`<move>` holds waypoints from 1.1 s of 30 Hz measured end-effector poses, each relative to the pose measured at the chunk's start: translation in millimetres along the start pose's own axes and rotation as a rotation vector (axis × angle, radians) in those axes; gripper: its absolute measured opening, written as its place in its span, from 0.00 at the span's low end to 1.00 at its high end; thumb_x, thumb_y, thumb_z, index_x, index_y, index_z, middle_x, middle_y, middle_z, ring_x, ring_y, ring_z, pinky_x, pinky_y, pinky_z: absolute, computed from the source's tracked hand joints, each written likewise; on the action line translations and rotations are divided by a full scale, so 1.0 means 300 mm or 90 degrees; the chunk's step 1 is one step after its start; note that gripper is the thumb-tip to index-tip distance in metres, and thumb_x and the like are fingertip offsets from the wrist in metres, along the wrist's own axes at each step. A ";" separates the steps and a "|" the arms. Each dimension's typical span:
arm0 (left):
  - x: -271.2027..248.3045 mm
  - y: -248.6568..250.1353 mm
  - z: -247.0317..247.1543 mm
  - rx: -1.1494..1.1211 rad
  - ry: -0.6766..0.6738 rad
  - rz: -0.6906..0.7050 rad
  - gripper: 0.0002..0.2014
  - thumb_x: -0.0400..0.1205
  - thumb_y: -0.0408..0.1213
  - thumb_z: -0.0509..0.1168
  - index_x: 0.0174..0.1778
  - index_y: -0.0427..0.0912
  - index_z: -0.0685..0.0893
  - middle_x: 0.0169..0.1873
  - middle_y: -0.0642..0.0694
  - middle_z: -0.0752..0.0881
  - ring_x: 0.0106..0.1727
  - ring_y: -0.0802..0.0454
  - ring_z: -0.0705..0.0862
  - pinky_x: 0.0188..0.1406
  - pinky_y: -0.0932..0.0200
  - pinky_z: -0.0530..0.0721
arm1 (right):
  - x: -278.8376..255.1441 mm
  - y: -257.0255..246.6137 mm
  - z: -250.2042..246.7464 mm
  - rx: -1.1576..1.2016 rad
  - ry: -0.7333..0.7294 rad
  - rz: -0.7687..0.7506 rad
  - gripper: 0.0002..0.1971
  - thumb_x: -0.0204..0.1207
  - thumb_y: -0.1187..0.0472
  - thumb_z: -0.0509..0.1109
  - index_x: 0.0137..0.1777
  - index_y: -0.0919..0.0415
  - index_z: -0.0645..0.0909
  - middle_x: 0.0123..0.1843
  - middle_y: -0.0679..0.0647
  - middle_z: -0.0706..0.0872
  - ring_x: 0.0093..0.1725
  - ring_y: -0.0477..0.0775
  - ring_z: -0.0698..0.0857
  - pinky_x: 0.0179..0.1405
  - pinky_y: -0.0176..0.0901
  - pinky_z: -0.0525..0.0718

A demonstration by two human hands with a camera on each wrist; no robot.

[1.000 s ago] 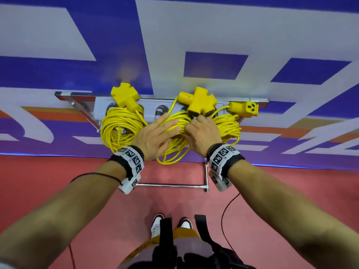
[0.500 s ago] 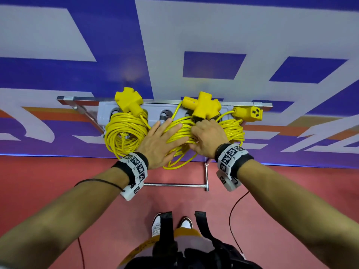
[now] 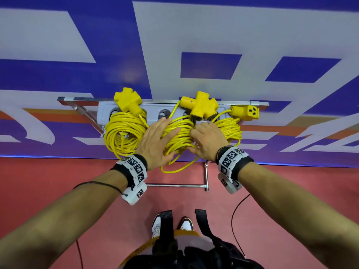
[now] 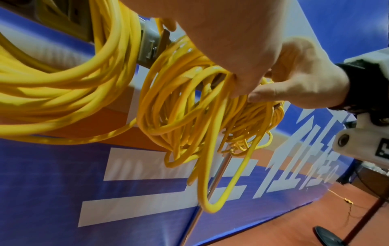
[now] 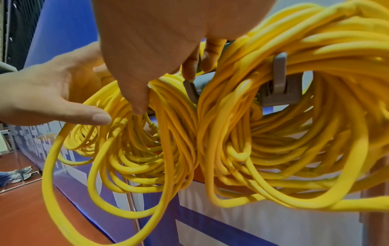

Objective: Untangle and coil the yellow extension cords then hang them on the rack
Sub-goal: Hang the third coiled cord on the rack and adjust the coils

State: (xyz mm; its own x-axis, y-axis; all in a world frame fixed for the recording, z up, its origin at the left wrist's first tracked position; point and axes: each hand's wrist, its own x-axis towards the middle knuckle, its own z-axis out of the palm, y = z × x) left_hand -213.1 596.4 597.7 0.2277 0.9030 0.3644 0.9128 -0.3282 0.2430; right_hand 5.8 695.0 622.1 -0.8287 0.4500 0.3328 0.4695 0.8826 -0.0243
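Note:
Three yellow cord coils hang on the grey rack (image 3: 153,111) against the wall. The left coil (image 3: 124,133) and the right coil (image 3: 230,129) hang free. My left hand (image 3: 159,134) lies flat with straight fingers on the middle coil (image 3: 179,131). My right hand (image 3: 204,133) curls its fingers round that coil's top strands beside a grey hook (image 5: 277,83), thumb on the front. In the right wrist view the middle coil (image 5: 136,149) hangs loose with one long loop. The left wrist view shows the same coil (image 4: 189,108).
Yellow three-way sockets (image 3: 200,105) and a single socket (image 3: 246,112) sit along the rack's top. A metal stand frame (image 3: 206,177) stands on the red floor below. My shoes (image 3: 157,226) and a black cable (image 3: 236,214) are near. A stanchion base (image 4: 328,236) stands to the right.
Both hands stay on the middle coil. Its loose bottom loop hangs a little lower than a second ago, and my right hand has shifted slightly right.

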 end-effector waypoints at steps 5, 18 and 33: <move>0.016 -0.017 -0.043 -0.005 0.092 0.037 0.26 0.71 0.45 0.74 0.65 0.47 0.78 0.71 0.39 0.80 0.76 0.35 0.75 0.70 0.33 0.74 | 0.048 0.003 -0.018 0.023 0.019 -0.016 0.19 0.67 0.46 0.82 0.39 0.61 0.81 0.35 0.58 0.81 0.35 0.62 0.81 0.31 0.50 0.78; 0.040 -0.093 -0.085 -0.044 0.108 0.041 0.14 0.73 0.27 0.63 0.52 0.33 0.88 0.60 0.40 0.89 0.64 0.42 0.87 0.58 0.48 0.88 | 0.111 -0.025 -0.045 0.134 -0.070 0.154 0.24 0.71 0.40 0.75 0.57 0.59 0.81 0.52 0.58 0.82 0.54 0.63 0.83 0.38 0.54 0.81; 0.072 -0.051 -0.075 -0.012 -0.024 -0.024 0.17 0.69 0.55 0.73 0.38 0.46 0.78 0.62 0.46 0.87 0.64 0.40 0.83 0.53 0.44 0.83 | 0.136 -0.028 -0.004 0.100 -0.130 0.159 0.40 0.59 0.53 0.84 0.72 0.61 0.77 0.64 0.62 0.82 0.55 0.69 0.83 0.42 0.60 0.86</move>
State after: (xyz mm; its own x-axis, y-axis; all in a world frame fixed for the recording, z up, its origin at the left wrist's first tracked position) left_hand -229.7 614.8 622.0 0.2058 0.9249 0.3198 0.9144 -0.2981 0.2738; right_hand -31.5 705.8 637.1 -0.7455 0.6585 0.1034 0.6259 0.7449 -0.2311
